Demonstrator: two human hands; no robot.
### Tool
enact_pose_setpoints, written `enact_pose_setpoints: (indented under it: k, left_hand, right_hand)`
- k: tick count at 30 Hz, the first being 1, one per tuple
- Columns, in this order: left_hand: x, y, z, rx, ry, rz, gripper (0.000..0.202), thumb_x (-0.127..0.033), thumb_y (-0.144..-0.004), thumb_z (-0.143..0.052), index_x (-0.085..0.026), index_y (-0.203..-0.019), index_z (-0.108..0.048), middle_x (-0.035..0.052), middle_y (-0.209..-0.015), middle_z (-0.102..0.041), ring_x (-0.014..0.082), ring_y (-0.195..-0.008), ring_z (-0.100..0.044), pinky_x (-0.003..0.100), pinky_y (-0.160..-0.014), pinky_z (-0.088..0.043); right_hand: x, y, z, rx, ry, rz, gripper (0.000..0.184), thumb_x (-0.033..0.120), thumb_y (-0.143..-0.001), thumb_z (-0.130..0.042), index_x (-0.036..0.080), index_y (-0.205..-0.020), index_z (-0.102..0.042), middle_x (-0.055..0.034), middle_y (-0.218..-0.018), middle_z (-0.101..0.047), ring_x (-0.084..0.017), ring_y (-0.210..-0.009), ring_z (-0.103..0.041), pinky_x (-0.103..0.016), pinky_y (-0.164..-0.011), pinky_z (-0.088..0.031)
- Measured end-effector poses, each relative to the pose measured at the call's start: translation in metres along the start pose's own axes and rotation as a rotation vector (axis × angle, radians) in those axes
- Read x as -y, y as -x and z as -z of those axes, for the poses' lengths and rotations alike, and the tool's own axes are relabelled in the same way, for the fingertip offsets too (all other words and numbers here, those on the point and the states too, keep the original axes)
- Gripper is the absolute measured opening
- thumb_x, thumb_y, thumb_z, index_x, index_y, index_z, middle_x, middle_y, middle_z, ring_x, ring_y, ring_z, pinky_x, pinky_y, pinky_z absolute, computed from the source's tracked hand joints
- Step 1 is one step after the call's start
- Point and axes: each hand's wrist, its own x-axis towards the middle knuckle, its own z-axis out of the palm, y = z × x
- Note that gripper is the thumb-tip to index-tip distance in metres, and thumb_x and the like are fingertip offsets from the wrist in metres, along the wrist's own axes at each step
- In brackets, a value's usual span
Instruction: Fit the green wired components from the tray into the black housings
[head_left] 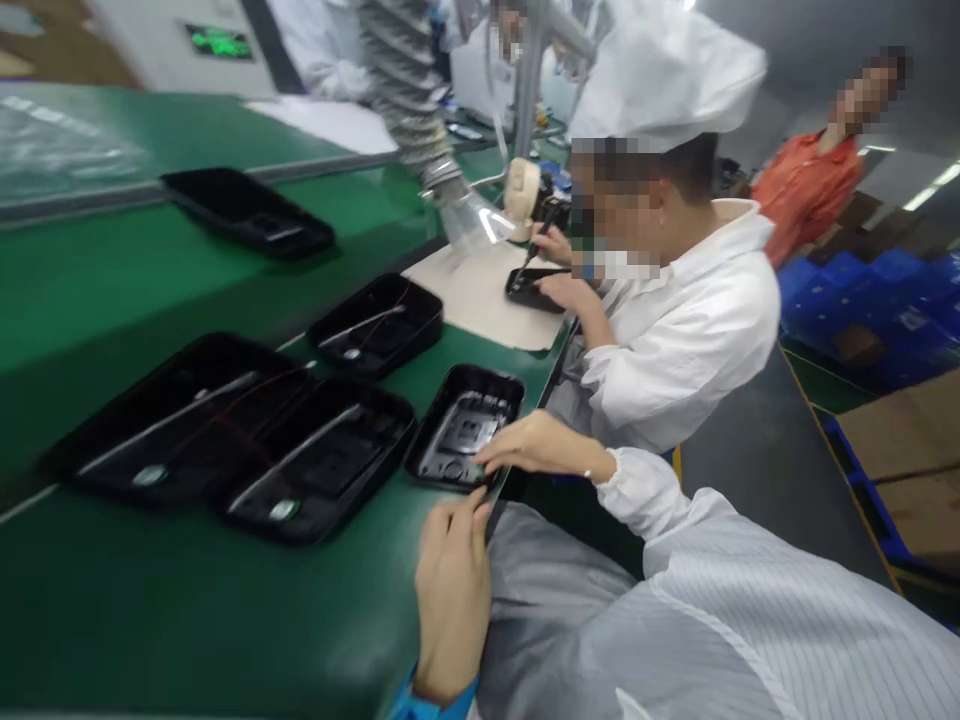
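A black plastic housing [465,420] lies open side up at the near edge of the green table [135,620]. My right hand [534,445] reaches in from the right, its fingers pressed together over the housing's near right corner. My left hand [450,585] comes up from below with curled fingers, and its fingertips pinch the same near edge just under the right hand. Both arms wear white striped sleeves.
Three more black housings [322,460] [180,420] [375,325] with red wires lie to the left, another one [247,210] farther back. A co-worker in white [675,330] works on a housing on a beige mat [480,295] under a ribbed extraction hose [409,100]. Blue crates [877,300] stand at right.
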Motion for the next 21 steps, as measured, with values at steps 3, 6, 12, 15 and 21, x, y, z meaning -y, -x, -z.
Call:
enact_pose_setpoints:
  k: [3, 6, 12, 15, 21]
  left_hand:
    - [0.003, 0.013, -0.009, -0.047, -0.084, 0.020, 0.039, -0.038, -0.107, -0.038, -0.015, -0.122, -0.067, 0.0120, -0.105, -0.064, 0.0234, -0.091, -0.065, 0.037, -0.079, -0.057]
    - [0.010, 0.023, -0.019, -0.022, -0.200, 0.066, 0.035, -0.031, -0.105, -0.042, -0.014, -0.127, -0.064, 0.0170, -0.119, -0.063, 0.0264, -0.097, -0.063, 0.041, -0.082, -0.058]
    - [0.014, 0.028, -0.027, -0.001, -0.206, 0.100, 0.036, -0.024, -0.104, -0.043, -0.014, -0.135, -0.057, 0.0177, -0.125, -0.062, 0.0273, -0.103, -0.063, 0.046, -0.090, -0.057]
    - [0.012, 0.028, -0.027, -0.011, -0.177, 0.119, 0.033, -0.023, -0.104, -0.045, -0.015, -0.133, -0.058, 0.0168, -0.123, -0.062, 0.0263, -0.104, -0.063, 0.045, -0.092, -0.057]
    - [0.013, 0.028, -0.028, -0.035, -0.100, 0.141, 0.025, -0.019, -0.103, -0.047, -0.015, -0.121, -0.062, 0.0150, -0.121, -0.060, 0.0228, -0.102, -0.063, 0.040, -0.091, -0.057]
  right_hand:
    - [-0.011, -0.005, 0.004, -0.079, 0.023, -0.024, 0.018, 0.022, -0.095, -0.069, 0.015, -0.107, -0.080, -0.0093, -0.107, -0.080, -0.016, -0.105, -0.076, -0.022, -0.097, -0.056]
    - [-0.016, -0.014, 0.001, -0.026, 0.065, 0.029, 0.016, 0.021, -0.094, -0.069, 0.017, -0.105, -0.080, -0.0083, -0.103, -0.080, -0.016, -0.100, -0.077, -0.024, -0.094, -0.058]
    - [-0.013, -0.031, -0.013, 0.136, 0.236, 0.107, 0.019, 0.014, -0.096, -0.064, 0.015, -0.108, -0.079, -0.0100, -0.100, -0.080, -0.017, -0.094, -0.076, -0.026, -0.086, -0.057]
    - [-0.015, -0.034, -0.008, 0.100, 0.272, 0.064, 0.019, 0.013, -0.094, -0.067, 0.017, -0.107, -0.081, -0.0096, -0.101, -0.080, -0.019, -0.096, -0.076, -0.028, -0.088, -0.057]
    - [-0.024, -0.033, 0.004, 0.066, 0.281, 0.046, 0.018, 0.021, -0.096, -0.066, 0.020, -0.106, -0.082, -0.0061, -0.102, -0.081, -0.020, -0.094, -0.073, -0.030, -0.085, -0.053]
